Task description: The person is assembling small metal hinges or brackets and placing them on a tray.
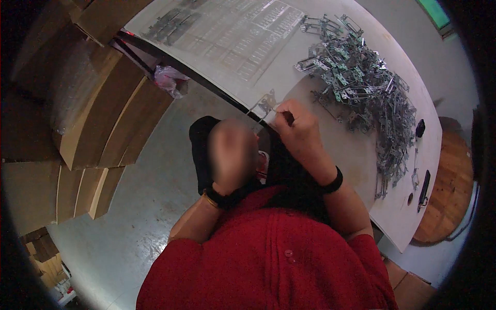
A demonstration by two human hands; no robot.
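My right hand [298, 129] is closed, with thumb and fingers pinching a small metal bracket [268, 105] with thin prongs, just over the near edge of the white table [206, 64]. Lower and to the left, my left hand [231, 152] is in front of my body, away from the tabletop. It is blurred, so its fingers cannot be made out. A large heap of similar metal brackets [356, 77] lies on the table beyond and to the right of my right hand.
Clear plastic trays [243, 39] lie at the table's far left, some metal parts [170, 26] among them. Cardboard boxes [103, 113] are stacked on the left. A pink plastic bag [169, 80] hangs near the table edge. A round wooden top [447, 188] stands at right.
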